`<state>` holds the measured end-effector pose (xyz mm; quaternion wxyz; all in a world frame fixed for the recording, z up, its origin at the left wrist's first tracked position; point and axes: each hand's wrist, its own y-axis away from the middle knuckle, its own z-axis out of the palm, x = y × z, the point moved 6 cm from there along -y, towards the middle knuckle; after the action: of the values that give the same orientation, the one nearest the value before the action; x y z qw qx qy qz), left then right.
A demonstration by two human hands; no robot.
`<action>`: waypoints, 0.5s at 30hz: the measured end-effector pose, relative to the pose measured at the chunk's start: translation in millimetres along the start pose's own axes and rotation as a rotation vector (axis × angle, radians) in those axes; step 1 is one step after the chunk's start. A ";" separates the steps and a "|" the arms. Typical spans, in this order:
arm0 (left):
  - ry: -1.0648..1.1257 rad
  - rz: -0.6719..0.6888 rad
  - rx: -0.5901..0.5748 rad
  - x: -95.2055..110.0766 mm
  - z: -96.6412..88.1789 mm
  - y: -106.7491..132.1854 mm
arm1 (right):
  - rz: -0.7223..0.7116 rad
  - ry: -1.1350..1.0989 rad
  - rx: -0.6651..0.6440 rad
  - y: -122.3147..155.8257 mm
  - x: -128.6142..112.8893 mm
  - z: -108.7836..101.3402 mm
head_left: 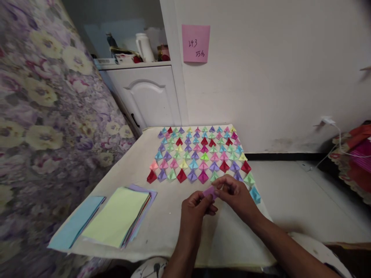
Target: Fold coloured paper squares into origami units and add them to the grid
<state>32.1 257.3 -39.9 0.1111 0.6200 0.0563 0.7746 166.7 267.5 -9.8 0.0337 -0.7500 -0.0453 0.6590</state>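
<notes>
A small folded piece of purple paper (210, 192) is held up over the near part of the table. My left hand (197, 206) pinches its lower left side between thumb and fingers. At its right side, my right hand (232, 193) grips the same paper with thumb and forefinger. Just beyond my hands, rows of small folded paper pieces in many colours cover the far half of the table, among them a magenta one (203, 176) and a red one (181, 175). A turquoise folded piece (255, 195) lies alone near the right edge.
To the left lie a stack of coloured paper sheets (118, 216), pale yellow on top, and a narrower blue stack (77, 222). A cream cloth covers the table (159, 231). A floral curtain (58, 127) hangs at left; a wall with a pink note (196, 44) stands behind.
</notes>
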 end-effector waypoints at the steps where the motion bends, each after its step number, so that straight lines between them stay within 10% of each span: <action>1: -0.007 0.002 0.002 -0.3 -0.2 0.0 | -0.002 -0.004 0.000 0.3 0.4 0.3; 15: -0.026 0.014 -0.008 -0.3 -0.6 1.2 | 0.005 0.060 -0.035 -2.3 9.9 3.0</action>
<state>31.4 256.0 -40.0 0.1090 0.6299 0.0476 0.7675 165.0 270.8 -19.7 0.0204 -0.7701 -0.0540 0.6353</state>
